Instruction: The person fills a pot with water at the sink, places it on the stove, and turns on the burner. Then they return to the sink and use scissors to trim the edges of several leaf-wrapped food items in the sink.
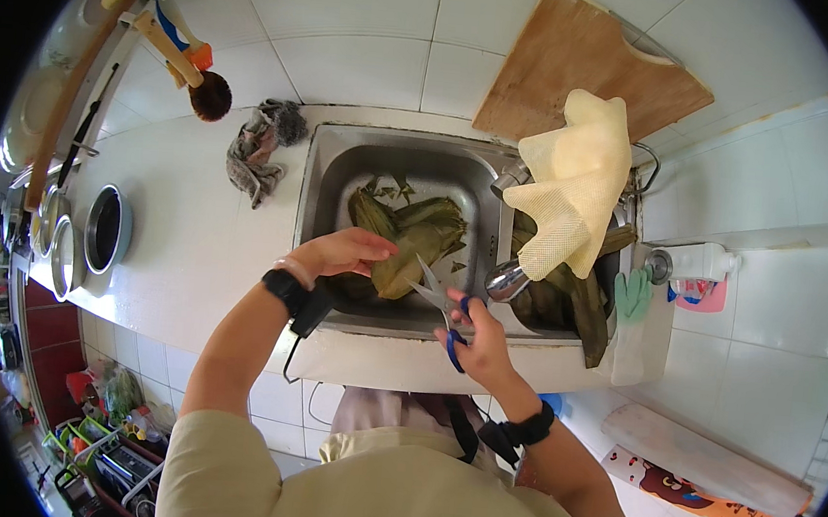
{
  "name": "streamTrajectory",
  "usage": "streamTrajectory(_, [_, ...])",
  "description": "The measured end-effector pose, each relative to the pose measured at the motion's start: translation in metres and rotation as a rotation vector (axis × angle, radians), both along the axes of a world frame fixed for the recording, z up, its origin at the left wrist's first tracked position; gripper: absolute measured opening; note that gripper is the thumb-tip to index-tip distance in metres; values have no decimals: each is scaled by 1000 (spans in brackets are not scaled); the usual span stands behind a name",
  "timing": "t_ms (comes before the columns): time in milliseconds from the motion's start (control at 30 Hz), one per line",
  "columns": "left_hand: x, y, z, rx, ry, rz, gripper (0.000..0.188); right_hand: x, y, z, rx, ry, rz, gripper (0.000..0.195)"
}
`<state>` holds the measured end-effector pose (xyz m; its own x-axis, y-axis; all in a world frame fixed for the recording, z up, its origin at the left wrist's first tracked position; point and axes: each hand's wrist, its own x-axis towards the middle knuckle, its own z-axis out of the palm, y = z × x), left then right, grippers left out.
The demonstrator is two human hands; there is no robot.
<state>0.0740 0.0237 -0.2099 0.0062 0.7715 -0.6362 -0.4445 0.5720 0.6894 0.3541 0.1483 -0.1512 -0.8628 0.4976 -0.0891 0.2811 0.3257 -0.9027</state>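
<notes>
My left hand (347, 250) pinches the edge of a broad green-brown leaf (400, 266) over the left basin of a stainless steel sink (488, 191). More folded leaves (428, 216) lie behind it in that basin, with small cut leaf tips (457, 267) around them. In my right hand (486, 343) is a pair of scissors (442, 301) with blue handles. Its blades are spread and point at the held leaf's right edge, apart from it as far as I can tell. Long dark leaves (571, 300) fill the right basin, one hanging over the front rim.
A pale mesh cloth (581, 177) drapes over the faucet (507, 280) between the basins. Behind it, a wooden cutting board (583, 60) leans on the tiled wall. A grey rag (256, 155) and a metal bowl (108, 229) sit left; green rubber gloves (632, 297) lie right.
</notes>
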Motion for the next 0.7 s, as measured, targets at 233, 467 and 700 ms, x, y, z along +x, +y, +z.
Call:
streamTrajectory(233, [25,-34,110,197,-268,382,34,-68,-11,41,159,269,3,49])
streamTrajectory(467, [36,-41,140,589,1159,199,47,-98,-4,69,-169,282,73,27])
streamTrajectory(700, [39,-47,148,438,470,327,23,-63,8,83,-31,-21,179,34])
